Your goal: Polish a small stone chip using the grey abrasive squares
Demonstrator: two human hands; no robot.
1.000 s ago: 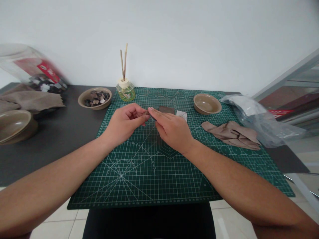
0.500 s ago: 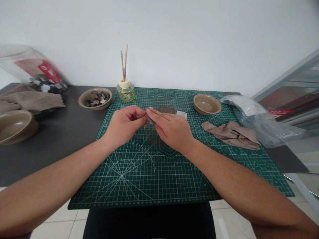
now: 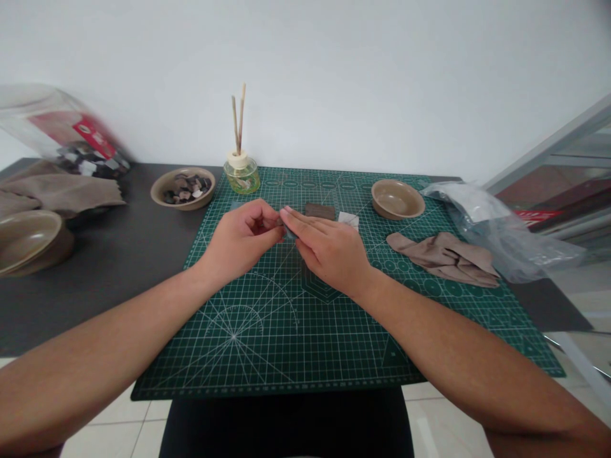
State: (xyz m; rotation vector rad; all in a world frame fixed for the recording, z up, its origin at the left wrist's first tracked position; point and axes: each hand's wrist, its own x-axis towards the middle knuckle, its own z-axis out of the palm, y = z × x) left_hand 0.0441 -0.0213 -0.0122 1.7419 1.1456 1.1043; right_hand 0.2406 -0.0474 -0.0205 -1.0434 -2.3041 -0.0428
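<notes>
Over a green cutting mat [image 3: 267, 356], my left hand [image 3: 241, 238] and my right hand [image 3: 337, 251] meet at the fingertips. My left fingers are curled into a pinch; whatever they hold is mostly hidden. A small flat grey-blue piece [image 3: 289, 233] shows under the straight, pressed-together fingers of my right hand, whose thumb is tucked below. Just beyond the right knuckles lie a dark brown rectangular block [image 3: 320, 211] and a small white square [image 3: 349, 220].
A bowl of small dark and light pieces [image 3: 186, 200] and a reed diffuser [image 3: 241, 173] stand at the back left. To the right are a tan bowl [image 3: 398, 208], a brown cloth [image 3: 449, 261] and a clear plastic bag [image 3: 506, 235]. Another bowl [image 3: 33, 248] sits far left.
Both hands keep almost the same place and grip, with only a very slight shift of the fingers. Nothing else has visibly moved.
</notes>
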